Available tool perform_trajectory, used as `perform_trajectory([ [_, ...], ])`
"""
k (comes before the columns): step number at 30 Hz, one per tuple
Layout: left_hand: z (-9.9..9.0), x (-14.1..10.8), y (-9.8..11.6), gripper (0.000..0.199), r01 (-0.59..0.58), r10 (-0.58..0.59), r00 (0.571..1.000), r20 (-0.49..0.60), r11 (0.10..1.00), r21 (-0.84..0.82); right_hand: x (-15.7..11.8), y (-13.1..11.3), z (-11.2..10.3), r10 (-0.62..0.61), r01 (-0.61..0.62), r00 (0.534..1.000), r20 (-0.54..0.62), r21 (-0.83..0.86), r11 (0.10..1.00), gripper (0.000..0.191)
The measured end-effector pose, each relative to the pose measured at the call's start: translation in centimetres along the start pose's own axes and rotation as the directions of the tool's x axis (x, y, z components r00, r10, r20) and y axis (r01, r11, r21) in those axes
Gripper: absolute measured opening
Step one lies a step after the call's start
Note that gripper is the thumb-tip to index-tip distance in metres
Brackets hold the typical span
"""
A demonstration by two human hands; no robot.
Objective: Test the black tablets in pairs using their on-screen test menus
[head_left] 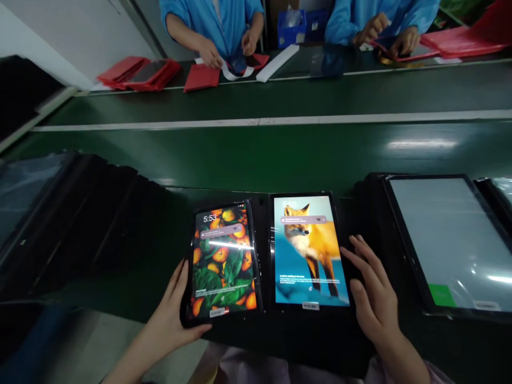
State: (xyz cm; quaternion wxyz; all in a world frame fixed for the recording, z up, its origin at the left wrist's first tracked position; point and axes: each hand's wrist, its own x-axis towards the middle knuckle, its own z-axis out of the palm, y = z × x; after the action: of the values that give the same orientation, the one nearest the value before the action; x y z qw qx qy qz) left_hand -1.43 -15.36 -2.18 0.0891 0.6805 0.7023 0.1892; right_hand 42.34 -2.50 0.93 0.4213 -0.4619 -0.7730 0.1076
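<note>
Two lit tablets lie side by side in front of me. The left tablet, showing oranges and leaves, is slightly tilted, and my left hand holds it at its lower left corner, thumb along the bottom edge. The right tablet shows a fox. At its right edge is my right hand, fingers apart, with fingertips touching or very near the frame. Further right rests a larger tablet with a pale screen and a green square at its lower left.
Dark stacked devices stand at the left. Beyond the green conveyor, two people in blue work with red pouches and a white strip. A blue bin is behind them.
</note>
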Motion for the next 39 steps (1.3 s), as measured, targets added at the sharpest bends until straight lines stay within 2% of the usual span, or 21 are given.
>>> perform_trajectory([
  [2,-0.4,0.8,0.0,0.136,0.016,-0.016,1.0,0.009,1.0,0.001,0.4,-0.4,-0.6,-0.193,0.193,0.981,0.014,0.017,0.981,0.044],
  [4,-0.8,1.5,0.0,0.129,0.033,-0.032,0.999,0.029,0.999,-0.009,0.6,-0.8,-1.2,-0.358,0.358,0.932,0.06,0.017,0.934,0.039],
  [7,-1.4,2.4,0.1,0.121,0.076,-0.074,0.996,0.049,0.997,-0.033,0.4,-1.1,-1.8,-0.464,0.465,0.865,0.193,0.045,0.884,0.03],
  [9,-1.7,2.9,0.2,0.118,0.113,-0.109,0.992,0.06,0.992,-0.053,0.2,-1.2,-1.7,-0.463,0.469,0.848,0.258,0.042,0.882,0.029],
  [11,-2.0,3.2,0.6,0.117,0.139,-0.134,0.989,0.07,0.987,-0.077,-0.2,-1.2,-1.2,-0.383,0.403,0.89,0.249,-0.035,0.915,0.033],
  [13,-2.1,3.3,1.1,0.114,0.166,-0.159,0.985,0.07,0.98,-0.108,-0.5,-1.2,-0.6,-0.271,0.294,0.946,0.18,-0.116,0.949,0.041],
  [15,-2.1,3.3,2.0,0.112,0.207,-0.2,0.978,0.066,0.968,-0.14,-0.8,-1.0,-0.2,-0.213,0.228,0.97,0.117,-0.132,0.965,0.049],
  [20,-1.3,4.3,4.9,0.127,0.336,-0.327,0.942,0.078,0.929,-0.153,-1.1,-0.5,-0.5,-0.228,0.238,0.968,0.108,-0.085,0.968,0.056],
  [23,-0.5,6.0,6.0,0.132,0.373,-0.389,0.921,-0.02,0.897,-0.238,-1.2,-0.5,-0.8,-0.202,0.209,0.977,0.071,-0.1,0.973,0.052],
  [26,-0.1,7.6,6.1,0.124,0.449,-0.516,0.853,-0.08,0.803,-0.392,-1.3,-0.8,-0.7,-0.174,0.178,0.984,0.049,-0.098,0.979,0.048],
  [28,-0.2,8.3,5.7,0.111,0.52,-0.619,0.783,-0.058,0.704,-0.484,-1.3,-0.9,-0.6,-0.171,0.174,0.984,0.046,-0.074,0.982,0.047],
  [30,-0.6,8.5,4.9,0.095,0.554,-0.667,0.745,-0.008,0.625,-0.55,-1.2,-1.1,-0.5,-0.169,0.171,0.985,0.032,-0.047,0.984,0.046],
  [33,-1.3,7.8,3.6,0.084,0.555,-0.648,0.756,0.092,0.561,-0.614,-0.8,-1.3,-0.5,-0.194,0.194,0.981,0.015,-0.045,0.98,0.043],
  [36,-1.6,6.5,2.6,0.096,0.554,-0.581,0.788,0.203,0.527,-0.644,-0.3,-1.6,-0.5,-0.286,0.287,0.958,0.016,-0.042,0.957,0.037],
  [39,-1.4,5.7,2.2,0.102,0.543,-0.547,0.807,0.222,0.54,-0.643,0.2,-1.9,-0.5,-0.369,0.37,0.927,0.066,-0.009,0.929,0.033],
])
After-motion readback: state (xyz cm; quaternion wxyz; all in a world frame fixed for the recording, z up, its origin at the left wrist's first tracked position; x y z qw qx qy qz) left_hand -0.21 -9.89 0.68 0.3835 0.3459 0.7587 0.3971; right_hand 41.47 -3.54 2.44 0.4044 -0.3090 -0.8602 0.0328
